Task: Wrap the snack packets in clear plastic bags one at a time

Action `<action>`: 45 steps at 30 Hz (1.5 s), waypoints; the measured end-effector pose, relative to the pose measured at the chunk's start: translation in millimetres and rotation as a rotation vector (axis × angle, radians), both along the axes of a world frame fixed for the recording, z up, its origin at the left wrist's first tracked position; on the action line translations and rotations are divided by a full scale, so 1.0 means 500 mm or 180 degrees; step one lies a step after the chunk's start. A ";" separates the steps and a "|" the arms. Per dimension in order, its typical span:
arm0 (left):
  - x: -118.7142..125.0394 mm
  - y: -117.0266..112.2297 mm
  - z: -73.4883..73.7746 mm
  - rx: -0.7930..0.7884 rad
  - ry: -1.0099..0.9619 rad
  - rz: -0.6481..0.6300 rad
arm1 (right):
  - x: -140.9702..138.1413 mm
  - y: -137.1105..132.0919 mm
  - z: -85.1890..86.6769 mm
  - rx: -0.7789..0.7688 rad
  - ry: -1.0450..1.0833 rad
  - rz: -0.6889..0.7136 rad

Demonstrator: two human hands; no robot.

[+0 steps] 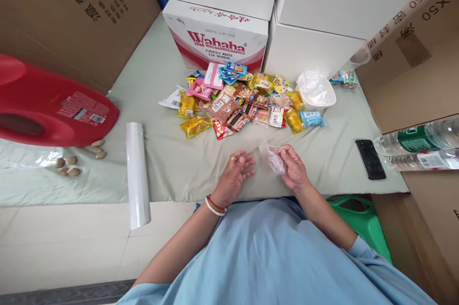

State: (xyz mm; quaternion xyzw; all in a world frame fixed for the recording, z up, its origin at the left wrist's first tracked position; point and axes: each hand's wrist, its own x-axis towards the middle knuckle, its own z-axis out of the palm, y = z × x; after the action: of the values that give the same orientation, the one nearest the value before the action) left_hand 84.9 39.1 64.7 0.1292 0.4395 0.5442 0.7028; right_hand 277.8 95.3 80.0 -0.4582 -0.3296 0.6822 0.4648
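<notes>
My right hand is closed on a thin clear plastic bag, holding it just above the pale green cloth. My left hand hovers beside it with the fingers spread and nothing in them; a ring and bead bracelets show on it. Beyond both hands lies a heap of small snack packets in yellow, pink, blue and brown wrappers.
A white roll of bags lies left, past the cloth's front edge. A red jug and some nuts sit far left. A white bowl with plastic, a black phone, water bottles and cardboard boxes surround the area.
</notes>
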 end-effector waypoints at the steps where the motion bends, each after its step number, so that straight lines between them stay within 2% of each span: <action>1: 0.006 0.003 0.001 -0.0104 -0.0176 -0.0166 | -0.004 -0.002 0.003 0.0002 0.0017 0.0074; 4: 0.022 0.013 -0.003 -0.0238 -0.0467 -0.0420 | -0.009 -0.007 0.010 0.0038 0.0062 0.0391; 7: 0.028 0.022 -0.014 -0.0137 -0.0386 -0.0198 | -0.001 -0.010 0.013 0.0194 -0.0056 0.0626; 14: 0.008 0.015 -0.025 0.0059 0.0172 0.0209 | 0.048 -0.029 0.015 0.0966 -0.0523 0.0405; 16: 0.008 0.012 -0.023 0.0204 0.0192 0.0281 | 0.060 -0.035 0.016 0.0889 -0.0350 0.0682; 18: 0.011 0.011 -0.018 0.0407 0.0220 0.0293 | 0.067 -0.036 0.017 0.0604 -0.0113 0.0968; 20: 0.012 0.012 -0.012 0.0620 0.0372 0.0233 | 0.067 -0.030 0.018 0.0283 -0.0073 0.0971; 22: 0.011 0.013 -0.007 0.0857 0.0713 0.0135 | 0.059 -0.020 0.018 0.0094 -0.0226 0.0951; 26: 0.004 0.013 -0.001 0.1325 0.1500 -0.0169 | 0.030 -0.004 0.011 0.0067 -0.0422 0.1467; 28: 0.001 0.010 -0.003 0.1393 0.1758 -0.0226 | 0.018 0.002 0.005 0.0101 -0.0505 0.1400; 31: -0.005 0.004 -0.009 0.1294 0.1900 -0.0134 | 0.014 0.010 0.001 0.0226 -0.0650 0.0816; 34: -0.012 -0.003 -0.015 0.1179 0.1769 -0.0073 | 0.025 0.018 0.008 0.0302 -0.0551 0.0219; 36: -0.015 -0.006 -0.016 0.1090 0.1528 0.0009 | 0.033 0.020 0.017 0.0224 -0.0328 0.0071; 39: -0.011 0.000 -0.009 0.0757 0.0666 0.0095 | 0.034 0.015 0.027 0.0062 -0.0127 0.0137; 42: -0.003 0.017 0.006 0.0292 -0.0313 -0.0023 | 0.023 0.010 0.027 0.0043 -0.0190 0.0290; 43: 0.000 0.023 0.010 0.0207 -0.0435 -0.0096 | 0.019 0.010 0.025 0.0052 -0.0253 0.0323; 45: 0.003 0.032 0.013 0.0201 -0.0298 -0.0341 | 0.014 0.013 0.020 0.0123 -0.0448 0.0255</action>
State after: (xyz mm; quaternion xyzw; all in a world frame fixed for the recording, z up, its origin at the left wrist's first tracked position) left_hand 86.3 55.0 71.2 0.1490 0.3812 0.5249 0.7463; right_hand 285.1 101.6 90.0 -0.4824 -0.3926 0.6599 0.4215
